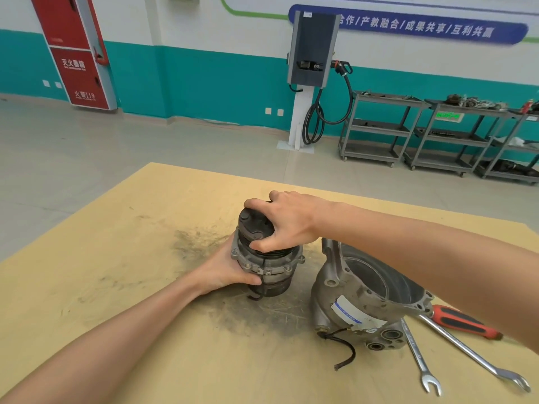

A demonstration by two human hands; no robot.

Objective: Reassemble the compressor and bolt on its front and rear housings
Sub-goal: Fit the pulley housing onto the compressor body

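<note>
The compressor front assembly (264,262), a grey flanged housing with a black pulley on top, stands upright on the wooden table (116,287). My right hand (287,221) grips the black pulley from above. My left hand (230,268) holds the lower left side of the housing, thumb curled under the flange. To the right lies the hollow grey rear housing (364,293), open end facing up and away, with a white label and a short black wire (345,349).
Two spanners (466,354) and a red-handled screwdriver (463,320) lie at the table's right, partly under my right forearm. Dark grime marks the table's middle. Behind the table are floor, a charging post (309,80) and grey shelf carts (408,132).
</note>
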